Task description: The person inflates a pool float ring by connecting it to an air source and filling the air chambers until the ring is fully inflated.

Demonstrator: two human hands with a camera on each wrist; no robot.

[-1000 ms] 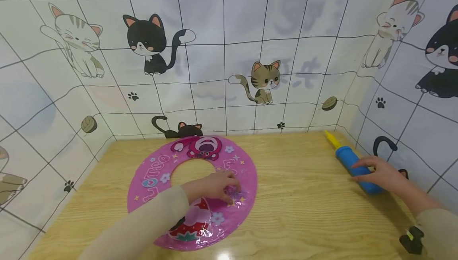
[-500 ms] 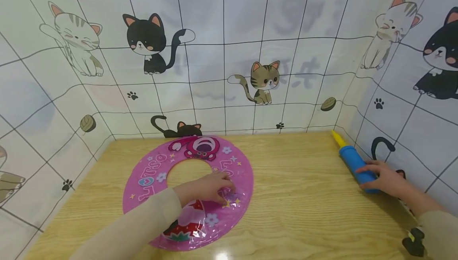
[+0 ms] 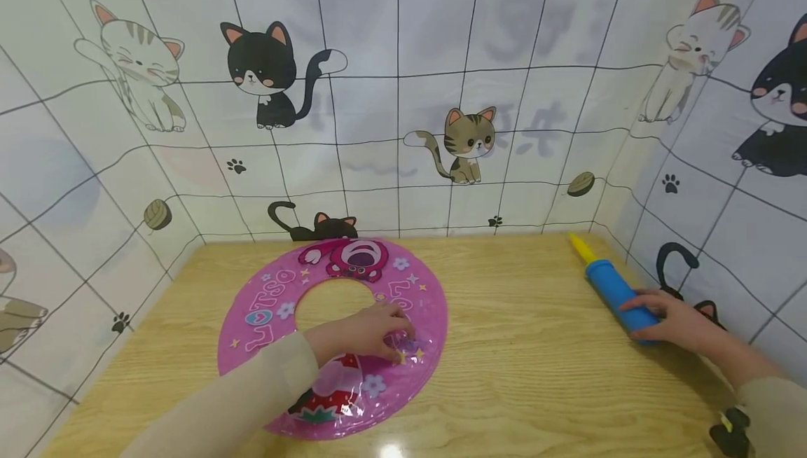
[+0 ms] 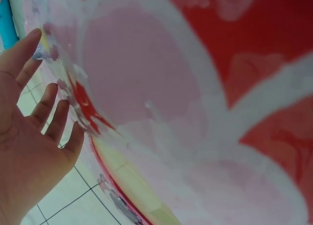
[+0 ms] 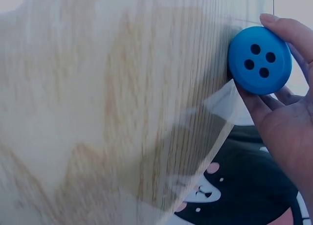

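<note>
A pink swim ring (image 3: pixel 246 318), printed with a bear, strawberries and flowers, lies flat and slack-looking on the wooden table. My left hand (image 3: pixel 362 335) reaches across its hole, with thumb and index fingertip at the clear valve (image 3: pixel 403 340) on the ring's right side. In the left wrist view, the other fingers (image 4: pixel 58 120) are bent loosely beside the vinyl. At the right, my right hand (image 3: pixel 674 318) grips the lower end of a blue hand pump (image 3: pixel 611 290), whose yellow nozzle (image 3: pixel 581 248) points to the back. The right wrist view shows the pump's round end cap (image 5: pixel 261 61) with several holes.
The wooden table (image 3: pixel 517 360) is bounded by a back wall (image 3: pixel 366 164) and side walls covered in white grid-patterned sheet with cartoon cats. The right wall (image 3: pixel 725 234) stands close beside the pump and right hand.
The pump swung slightly right with my right hand, then back left. My left hand and the ring shifted a little left in the first half second, then stayed put.
</note>
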